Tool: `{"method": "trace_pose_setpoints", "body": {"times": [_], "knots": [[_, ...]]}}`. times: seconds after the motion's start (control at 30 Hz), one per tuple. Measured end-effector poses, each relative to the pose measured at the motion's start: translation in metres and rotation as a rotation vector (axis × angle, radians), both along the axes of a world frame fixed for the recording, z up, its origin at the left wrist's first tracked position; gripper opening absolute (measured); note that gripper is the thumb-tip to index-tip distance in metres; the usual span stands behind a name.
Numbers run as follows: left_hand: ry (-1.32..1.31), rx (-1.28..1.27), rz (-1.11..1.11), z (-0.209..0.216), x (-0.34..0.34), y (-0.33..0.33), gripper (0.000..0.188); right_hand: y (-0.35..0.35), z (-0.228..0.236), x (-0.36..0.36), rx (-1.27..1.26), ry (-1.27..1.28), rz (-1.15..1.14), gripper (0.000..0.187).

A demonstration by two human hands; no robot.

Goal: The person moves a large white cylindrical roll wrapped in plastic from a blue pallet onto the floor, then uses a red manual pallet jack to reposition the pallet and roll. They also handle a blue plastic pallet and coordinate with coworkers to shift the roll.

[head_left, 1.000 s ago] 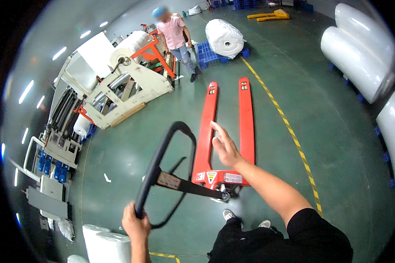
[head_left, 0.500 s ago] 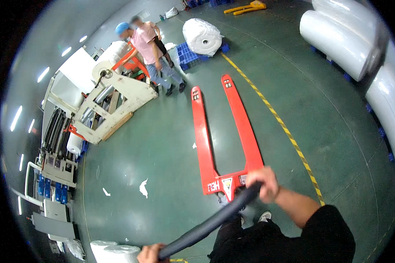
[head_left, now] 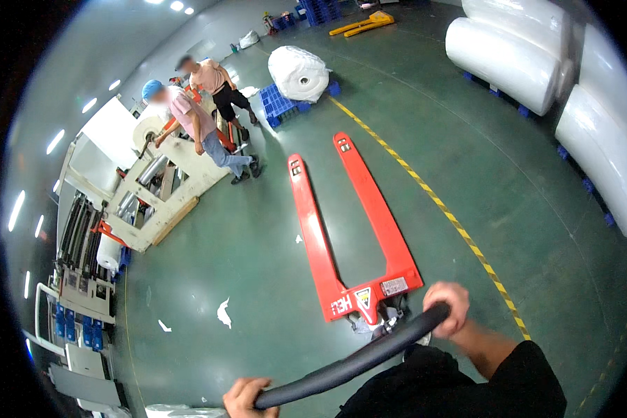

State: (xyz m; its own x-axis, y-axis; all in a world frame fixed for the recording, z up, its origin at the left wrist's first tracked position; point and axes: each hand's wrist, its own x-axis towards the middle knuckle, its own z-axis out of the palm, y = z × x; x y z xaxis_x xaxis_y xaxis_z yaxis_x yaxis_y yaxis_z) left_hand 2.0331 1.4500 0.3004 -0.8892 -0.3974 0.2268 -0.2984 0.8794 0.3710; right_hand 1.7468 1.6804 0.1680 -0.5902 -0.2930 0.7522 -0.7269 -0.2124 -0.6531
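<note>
A red pallet jack (head_left: 390,233) stands on the green floor in front of me, its two forks pointing away and carrying nothing. Its black curved handle (head_left: 355,362) runs across the lower middle of the view. At the handle's left end, my left hand (head_left: 247,398) is closed around the grip. My right hand (head_left: 450,308) wraps the other end, higher and to the right. The stem below the handle is mostly hidden.
Two people (head_left: 195,125) stand at a cream machine (head_left: 167,181) on the left. Ahead, a wrapped white roll (head_left: 298,73) rests on a blue pallet (head_left: 277,104). Large white rolls (head_left: 501,66) line the right. A yellow-black floor line (head_left: 453,216) passes right of the forks. A yellow pallet jack (head_left: 364,24) stands far off.
The handle and my right hand sit lower and further right in view. The fork tips have shifted left and down. The person in the blue cap has moved left, closer to the machine.
</note>
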Motion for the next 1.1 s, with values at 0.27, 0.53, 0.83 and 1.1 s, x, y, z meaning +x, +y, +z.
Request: {"method": "trace_pose_setpoints", "body": {"times": [0.27, 0.53, 0.83, 1.1], "knots": [[-0.407, 0.710, -0.079, 0.052, -0.030, 0.056, 0.046, -0.076, 0.002, -0.082, -0.053, -0.145, -0.050, 0.051], [-0.348, 1.246, 0.305, 0.046, -0.076, 0.065, 0.030, -0.076, 0.009, -0.099, 0.228, -0.029, 0.252, 0.050], [0.055, 1.592, 0.774, 0.031, -0.215, 0.181, 0.032, 0.105, -0.114, -0.222, 0.729, -0.556, 0.237, 0.045], [-0.289, 1.258, 0.845, -0.006, -0.330, 0.281, 0.016, 0.121, -0.155, -0.427, 0.663, -0.745, 0.301, 0.054]]}}
